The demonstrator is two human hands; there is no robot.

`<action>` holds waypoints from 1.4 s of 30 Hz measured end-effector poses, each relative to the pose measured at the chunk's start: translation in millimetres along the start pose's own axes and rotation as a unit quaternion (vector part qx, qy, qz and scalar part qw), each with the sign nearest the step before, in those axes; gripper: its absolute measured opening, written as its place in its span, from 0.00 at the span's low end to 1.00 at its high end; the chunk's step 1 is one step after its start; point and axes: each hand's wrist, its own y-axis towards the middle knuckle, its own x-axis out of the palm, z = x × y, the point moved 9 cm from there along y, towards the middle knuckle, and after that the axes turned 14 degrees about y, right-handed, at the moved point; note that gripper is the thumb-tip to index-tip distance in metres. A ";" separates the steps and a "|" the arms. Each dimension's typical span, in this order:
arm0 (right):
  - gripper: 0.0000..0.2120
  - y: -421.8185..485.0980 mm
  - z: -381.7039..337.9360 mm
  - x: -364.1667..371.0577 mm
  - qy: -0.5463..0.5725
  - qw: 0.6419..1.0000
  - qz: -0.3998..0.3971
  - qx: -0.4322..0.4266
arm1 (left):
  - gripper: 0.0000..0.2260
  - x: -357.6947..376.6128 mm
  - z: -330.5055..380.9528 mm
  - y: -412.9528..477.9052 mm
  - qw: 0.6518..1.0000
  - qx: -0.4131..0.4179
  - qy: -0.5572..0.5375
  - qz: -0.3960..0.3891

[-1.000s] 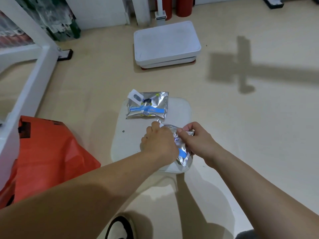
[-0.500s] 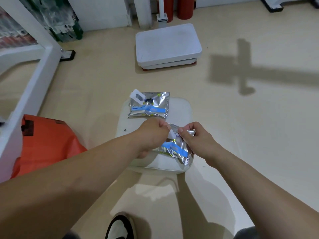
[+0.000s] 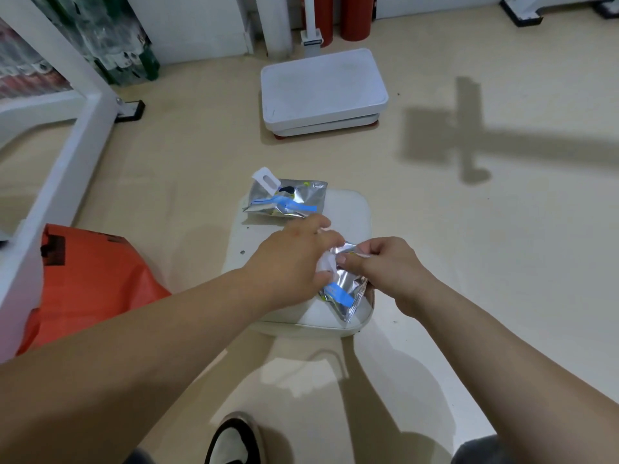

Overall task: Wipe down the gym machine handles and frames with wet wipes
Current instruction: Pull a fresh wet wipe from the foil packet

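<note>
A silver wet-wipe pack (image 3: 345,289) with a blue stripe is held over the near end of a white padded seat (image 3: 348,212). My right hand (image 3: 385,266) pinches the pack's top edge. My left hand (image 3: 294,259) grips a white wipe (image 3: 326,262) that sticks out of the pack's opening. A second silver wet-wipe pack (image 3: 288,199) with a white hang tab lies flat on the far end of the seat.
An orange bag (image 3: 87,283) sits on the floor at the left beside a white machine frame (image 3: 57,172). A white platform (image 3: 321,92) stands on the floor ahead, with red cylinders (image 3: 355,18) behind it. My shoe (image 3: 234,440) shows at the bottom.
The pack has turned and its top has come open. My left hand has gone from covering the pack to pulling a white wipe out of it.
</note>
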 end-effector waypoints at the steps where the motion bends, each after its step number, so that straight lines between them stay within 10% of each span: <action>1: 0.16 0.2 -0.6 0.3 -0.003 1.000 0.003 -0.003 | 0.21 -0.7 0.9 -0.4 0.999 0.005 0.037 0.002; 6: 0.10 4.1 4.9 -2.7 0.035 0.999 0.021 0.006 | 0.13 -13.1 9.6 -0.4 0.991 0.038 0.118 0.046; 14: 0.15 2.3 10.0 -3.8 0.062 0.997 0.034 0.027 | 0.08 -28.0 -5.3 2.4 0.971 -0.057 -0.208 0.106; 27: 0.09 -3.5 5.7 -1.5 0.053 0.996 0.041 0.053 | 0.16 -101.7 -22.0 -17.4 0.876 -0.162 -0.363 0.274; 31: 0.13 -7.6 -2.7 3.3 0.021 0.998 0.044 0.044 | 0.16 -79.8 -25.3 -10.8 0.903 -0.184 -0.327 0.208; 36: 0.18 -20.1 -56.0 -4.3 -0.275 0.944 0.129 -0.128 | 0.17 -49.0 -14.9 5.6 0.871 -0.219 -0.430 0.097; 42: 0.25 -57.6 -80.4 -14.1 0.164 0.984 0.062 -0.018 | 0.09 -57.1 46.0 13.6 0.763 -0.223 -0.606 0.022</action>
